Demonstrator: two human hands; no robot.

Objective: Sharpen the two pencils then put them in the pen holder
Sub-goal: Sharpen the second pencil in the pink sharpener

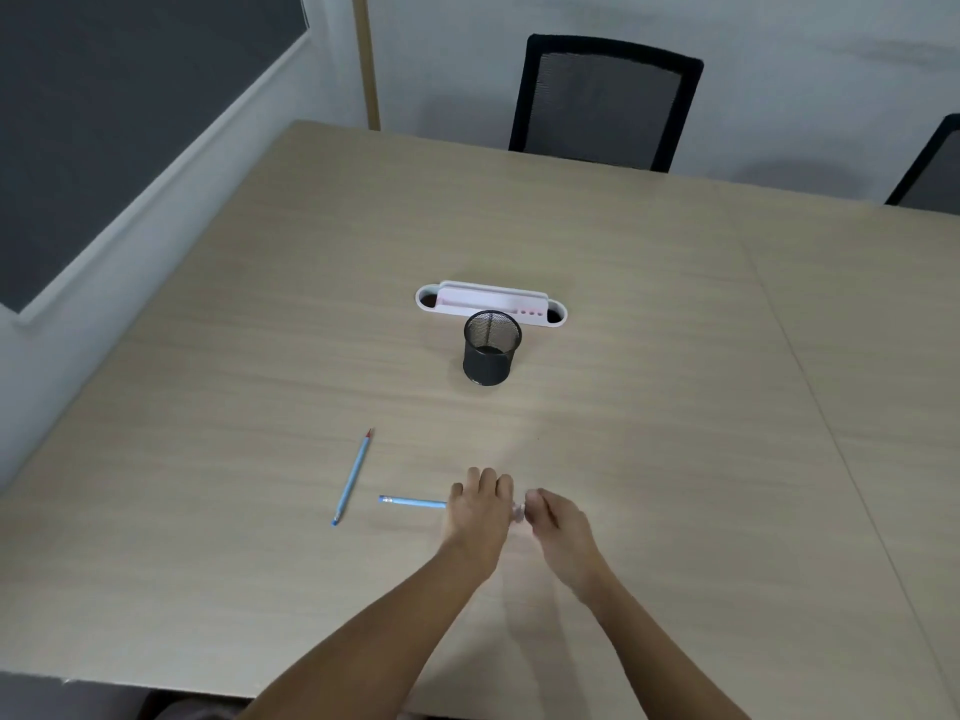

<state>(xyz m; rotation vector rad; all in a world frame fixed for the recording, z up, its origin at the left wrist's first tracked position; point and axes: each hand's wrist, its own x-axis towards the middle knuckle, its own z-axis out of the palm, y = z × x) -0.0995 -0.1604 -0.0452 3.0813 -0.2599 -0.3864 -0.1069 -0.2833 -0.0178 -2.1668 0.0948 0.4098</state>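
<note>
My left hand (pixel 480 506) grips a light blue pencil (pixel 413 502) that lies level, its free end sticking out to the left. My right hand (pixel 553 517) pinches a small pale sharpener (pixel 518 511) right between the two hands, at the pencil's hidden tip. A second blue pencil (pixel 353 478) lies loose on the table to the left, its reddish tip pointing away from me. The black mesh pen holder (pixel 491 348) stands upright farther back, apart from both hands, with nothing visible inside.
A white cable-port insert (pixel 491 299) is set into the wooden table (pixel 675 356) just behind the holder. Two black mesh chairs (pixel 605 101) stand at the far edge. A wall with a dark board runs along the left.
</note>
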